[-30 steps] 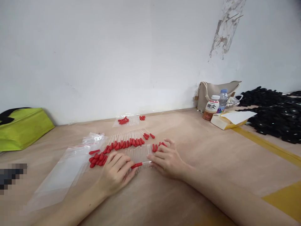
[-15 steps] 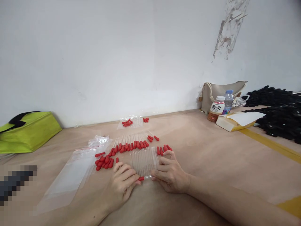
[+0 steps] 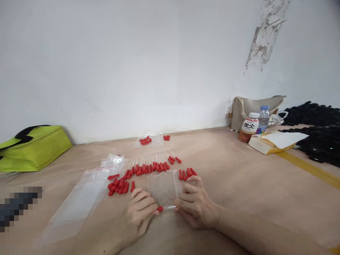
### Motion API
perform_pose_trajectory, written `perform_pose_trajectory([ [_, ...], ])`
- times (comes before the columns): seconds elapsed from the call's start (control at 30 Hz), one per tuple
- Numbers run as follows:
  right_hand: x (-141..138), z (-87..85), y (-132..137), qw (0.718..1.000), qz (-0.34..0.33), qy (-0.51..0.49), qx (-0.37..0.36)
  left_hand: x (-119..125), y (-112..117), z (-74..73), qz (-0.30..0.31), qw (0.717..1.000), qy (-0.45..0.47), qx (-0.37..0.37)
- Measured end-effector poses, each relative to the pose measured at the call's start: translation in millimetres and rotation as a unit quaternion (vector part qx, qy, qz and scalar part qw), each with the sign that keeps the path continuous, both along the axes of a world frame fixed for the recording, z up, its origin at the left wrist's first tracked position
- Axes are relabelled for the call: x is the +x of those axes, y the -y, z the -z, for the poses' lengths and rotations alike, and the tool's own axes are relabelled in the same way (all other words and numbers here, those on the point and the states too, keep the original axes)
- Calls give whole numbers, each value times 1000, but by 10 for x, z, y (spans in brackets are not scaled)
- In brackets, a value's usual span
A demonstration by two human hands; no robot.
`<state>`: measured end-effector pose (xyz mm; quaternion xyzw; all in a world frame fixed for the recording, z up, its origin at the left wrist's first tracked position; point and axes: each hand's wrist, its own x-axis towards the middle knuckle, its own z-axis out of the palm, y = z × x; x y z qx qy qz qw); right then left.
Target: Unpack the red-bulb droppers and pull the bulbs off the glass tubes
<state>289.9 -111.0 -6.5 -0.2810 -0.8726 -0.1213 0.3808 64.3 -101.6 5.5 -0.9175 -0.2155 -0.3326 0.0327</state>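
Note:
My left hand [image 3: 142, 212] is closed, pinching a red rubber bulb [image 3: 160, 209] between thumb and fingers. Across from it, my right hand [image 3: 196, 205] grips a clear dropper tube [image 3: 169, 207]. Bulb and tube lie in one line, end to end; how far the tube sits in the bulb I cannot tell. Just beyond the fingers is a row of bare clear tubes [image 3: 164, 187]. Farther back lie droppers with red bulbs on their near ends [image 3: 148, 168]. Loose red bulbs [image 3: 117, 186] are heaped left of the tubes, and several more [image 3: 187, 173] lie beyond my right hand.
Clear zip bags [image 3: 77, 198] are spread at left, near a lime-green bag [image 3: 39, 148]. By the wall rests a plastic bag with red bulbs [image 3: 145, 140]. Bottles [image 3: 249, 127], a beige bag [image 3: 236, 117], a box [image 3: 265, 145] and black items [image 3: 316, 141] stand at right.
The whole view has shifted slightly. Both hands have come a little nearer to me with the bulb and tube, and more of the tube shows between them.

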Motion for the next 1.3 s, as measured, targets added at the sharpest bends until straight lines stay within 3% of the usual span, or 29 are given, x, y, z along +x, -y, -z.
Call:
perform_pose_trajectory([
  [0.2,54,-3,-18,999,-8,-35,1,-60,-26,25,-17,1000,13,-6],
  [0.37,140,-31,-171,983,89,-153,-41,-69,-38,43,-80,995,55,-28],
  [0.53,168,-78,-294,952,162,-224,-130,-79,-134,-212,-172,981,92,-21],
  [0.7,149,-246,-377,954,168,-198,-146,-601,-550,-586,-312,934,111,-135],
  [0.83,7,-281,-473,979,150,-123,-65,-1073,-832,-602,-389,885,113,-231],
  [0.93,-125,-212,-510,983,166,-72,-4,-1221,-894,-510,-381,864,99,-314],
  [1.03,-215,-136,-505,982,182,-39,30,-1218,-888,-446,-371,855,89,-352],
  [1.3,-259,-78,-416,985,168,-20,-22,-1197,-878,-443,-363,845,35,-392],
])
